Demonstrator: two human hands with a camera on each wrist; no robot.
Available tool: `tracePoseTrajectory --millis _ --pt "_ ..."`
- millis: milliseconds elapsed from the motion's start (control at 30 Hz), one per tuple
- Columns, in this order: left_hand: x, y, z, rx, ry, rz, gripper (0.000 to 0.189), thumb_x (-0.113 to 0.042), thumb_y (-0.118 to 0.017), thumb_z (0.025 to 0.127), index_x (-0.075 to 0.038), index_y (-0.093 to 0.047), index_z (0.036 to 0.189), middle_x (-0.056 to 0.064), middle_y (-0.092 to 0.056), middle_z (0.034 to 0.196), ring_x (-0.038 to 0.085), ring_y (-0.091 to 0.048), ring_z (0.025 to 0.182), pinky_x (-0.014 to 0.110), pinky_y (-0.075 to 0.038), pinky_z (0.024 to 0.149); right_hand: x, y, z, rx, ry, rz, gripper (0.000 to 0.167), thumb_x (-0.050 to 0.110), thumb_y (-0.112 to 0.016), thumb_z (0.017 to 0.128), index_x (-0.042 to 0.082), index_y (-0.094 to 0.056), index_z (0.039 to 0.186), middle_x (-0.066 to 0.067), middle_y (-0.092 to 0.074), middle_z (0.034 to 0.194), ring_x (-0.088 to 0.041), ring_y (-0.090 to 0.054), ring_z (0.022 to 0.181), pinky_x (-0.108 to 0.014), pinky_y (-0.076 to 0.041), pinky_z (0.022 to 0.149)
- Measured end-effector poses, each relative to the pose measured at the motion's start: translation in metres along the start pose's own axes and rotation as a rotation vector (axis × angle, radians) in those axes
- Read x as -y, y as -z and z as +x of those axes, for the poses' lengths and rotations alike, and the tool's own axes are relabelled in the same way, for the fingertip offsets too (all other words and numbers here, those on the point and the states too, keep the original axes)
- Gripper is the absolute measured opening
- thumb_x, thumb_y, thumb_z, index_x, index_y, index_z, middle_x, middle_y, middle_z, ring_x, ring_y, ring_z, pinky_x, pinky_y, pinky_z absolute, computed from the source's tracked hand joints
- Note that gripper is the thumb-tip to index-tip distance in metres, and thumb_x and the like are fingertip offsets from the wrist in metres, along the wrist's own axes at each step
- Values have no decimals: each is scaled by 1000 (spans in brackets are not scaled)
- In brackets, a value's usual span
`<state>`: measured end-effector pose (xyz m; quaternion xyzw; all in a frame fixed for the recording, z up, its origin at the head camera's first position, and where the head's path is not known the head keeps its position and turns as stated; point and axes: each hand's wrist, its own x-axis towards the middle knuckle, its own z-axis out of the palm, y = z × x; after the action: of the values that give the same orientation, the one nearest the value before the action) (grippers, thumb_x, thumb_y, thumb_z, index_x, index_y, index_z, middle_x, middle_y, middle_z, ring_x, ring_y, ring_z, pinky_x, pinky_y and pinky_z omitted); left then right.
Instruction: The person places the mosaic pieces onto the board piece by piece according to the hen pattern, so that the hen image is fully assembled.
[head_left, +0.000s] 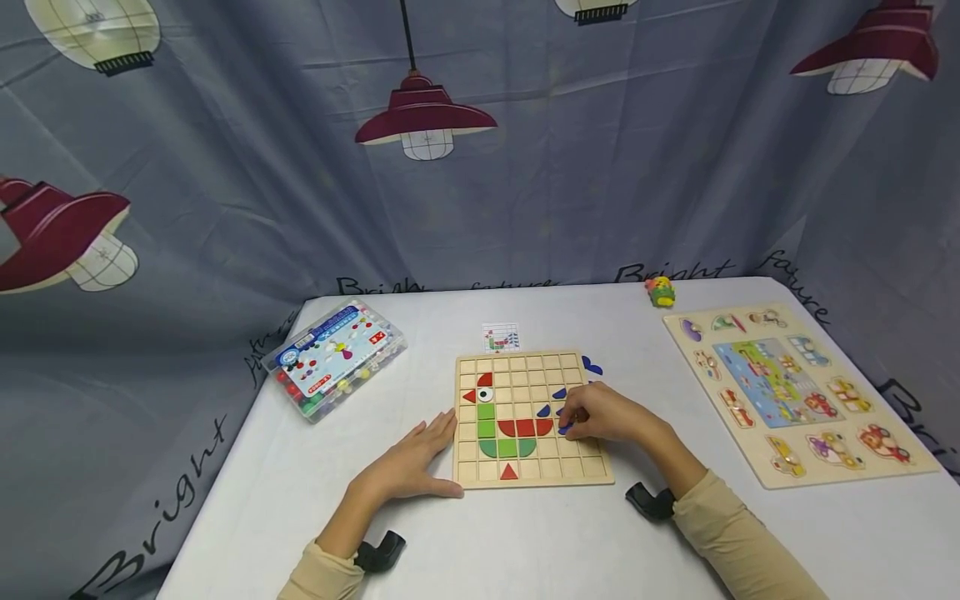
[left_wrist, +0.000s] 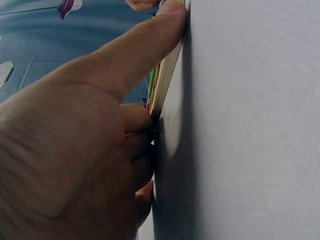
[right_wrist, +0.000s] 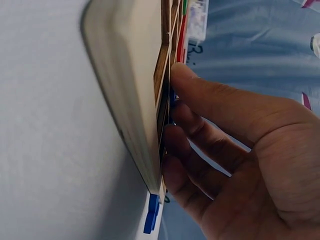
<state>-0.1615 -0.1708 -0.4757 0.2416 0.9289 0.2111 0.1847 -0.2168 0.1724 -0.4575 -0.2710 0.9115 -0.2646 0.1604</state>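
A wooden grid board [head_left: 585, 471] lies on the table with red, green and blue pieces set in its squares. An eye piece [head_left: 485, 394] and red and green pieces form a bird-like shape. My left hand [head_left: 408, 462] rests flat at the board's left edge, fingers extended, thumb at the lower left corner. In the right part of the grid, my right hand [head_left: 603, 414] pinches a small blue piece [head_left: 564, 430] between thumb and forefinger, low over the squares. Other blue pieces [head_left: 543, 411] lie close by, partly hidden behind that hand.
Loose blue pieces [head_left: 592, 366] lie off the board's upper right corner. A small pattern card [head_left: 500, 337] sits behind the board. To the left is a clear plastic case [head_left: 335, 358]; to the right, a large picture puzzle [head_left: 750, 467]. A small toy [head_left: 661, 292] stands at the back edge.
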Motion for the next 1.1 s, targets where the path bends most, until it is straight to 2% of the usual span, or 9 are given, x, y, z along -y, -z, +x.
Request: tracePoseTrajectory --millis 733,967,1100 --pt "-1 1 0 6 2 -17 111 -61 -74 74 -7 -21 155 5 -15 165 23 -15 153 43 -14 126 -1 1 -3 4 -14 18 9 12 -80 78 16 -76 85 8 -62 81 -7 -49 70 -18 -43 59" --pt "0 0 -1 11 3 -23 112 -61 -74 74 -7 -20 155 5 -15 165 23 -14 153 43 -13 127 -3 3 -5 -18 -12 53 12 9 -80 77 16 -75 86 5 -65 85 -7 -52 72 -18 -48 60" --pt "0 1 0 9 -1 -20 112 -62 -74 74 -7 -20 155 4 -14 165 22 -14 153 43 -13 127 -6 6 -6 0 -9 70 13 10 -80 77 15 -75 88 5 -65 85 -8 -52 72 -18 -48 60"
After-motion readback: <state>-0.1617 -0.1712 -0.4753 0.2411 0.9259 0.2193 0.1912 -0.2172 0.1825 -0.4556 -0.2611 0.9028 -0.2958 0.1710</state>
